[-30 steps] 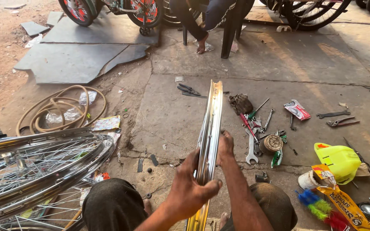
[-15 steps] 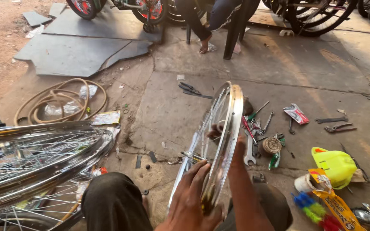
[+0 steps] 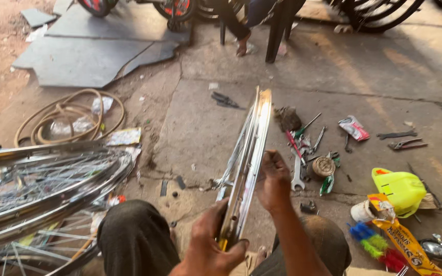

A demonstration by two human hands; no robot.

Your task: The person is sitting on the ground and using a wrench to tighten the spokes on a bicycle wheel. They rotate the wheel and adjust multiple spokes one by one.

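We hold a shiny silver metal bicycle wheel rim (image 3: 249,153) upright and edge-on between our knees, its thin spokes showing on its left side. Our left hand (image 3: 211,245) wraps around the near, lower part of the rim, fingers curled over its edge and the thumb pressed across the front. Our right hand (image 3: 273,179) lies against the right flank of the rim higher up, fingers bent and closed toward the metal; whether they pinch a spoke we cannot tell.

To the left a stack of spoked silver wheels (image 3: 37,189) lies flat on the cracked concrete floor (image 3: 200,117), and beyond it a coil of tan rubber tubing (image 3: 67,115). To the right of the rim a scatter of hand tools lies near it: a steel spanner (image 3: 297,176), a red-handled screwdriver (image 3: 293,143) and a round brass-coloured cog (image 3: 324,166). Farther right sit a bright yellow-green plastic jug (image 3: 402,189) and a small white tin (image 3: 362,210). At the top a seated person's legs (image 3: 236,25) show beside a dark chair leg (image 3: 274,30).
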